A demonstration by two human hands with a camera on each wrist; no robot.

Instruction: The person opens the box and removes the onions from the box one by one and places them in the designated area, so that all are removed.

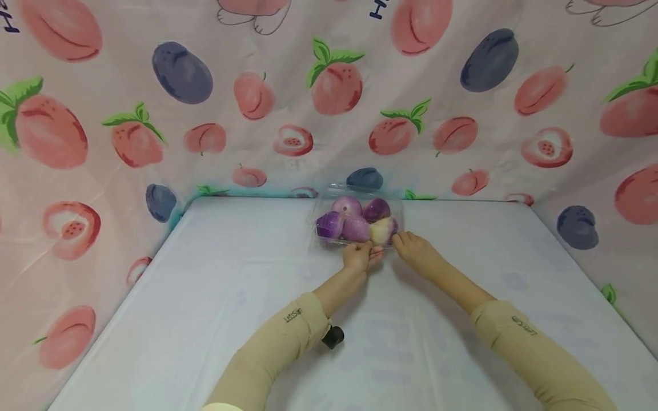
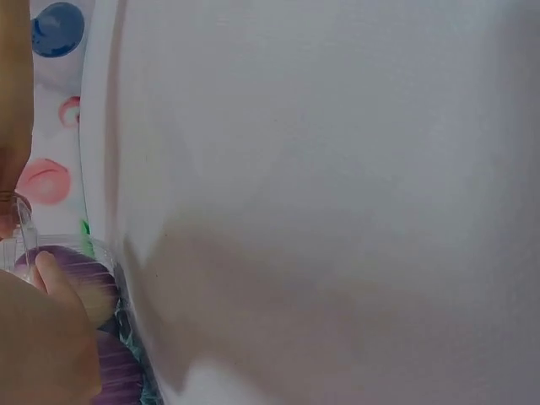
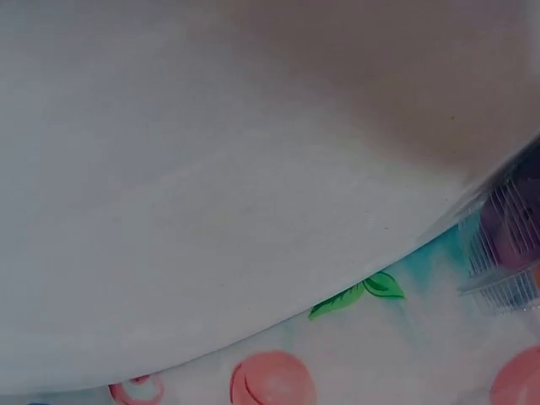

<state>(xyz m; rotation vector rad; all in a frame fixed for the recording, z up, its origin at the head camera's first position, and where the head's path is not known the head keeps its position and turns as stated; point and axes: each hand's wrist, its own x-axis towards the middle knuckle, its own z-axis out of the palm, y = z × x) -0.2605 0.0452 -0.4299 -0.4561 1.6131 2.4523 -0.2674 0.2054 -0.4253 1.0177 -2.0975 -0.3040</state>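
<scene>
A clear plastic clamshell box [image 1: 319,214] stands at the far end of the table with several purple onions [image 1: 356,228] inside. One onion [image 1: 381,230] at the right front is pale. My left hand [image 1: 358,257] pinches the front edge of the box. At its right front corner, my right hand [image 1: 415,251] grips the rim with its fingertips. In the left wrist view, the left hand [image 2: 46,337] lies near the plastic lip, and the right hand [image 2: 13,160] reaches it from above. Only the ribbed side of the box [image 3: 504,291] shows in the right wrist view; that hand is out of frame.
A white cloth covers the table [image 1: 247,297]. Right behind the box rises a fruit-patterned curtain [image 1: 329,154], which also runs along both sides. A small black device [image 1: 333,337] sits below the left sleeve cuff.
</scene>
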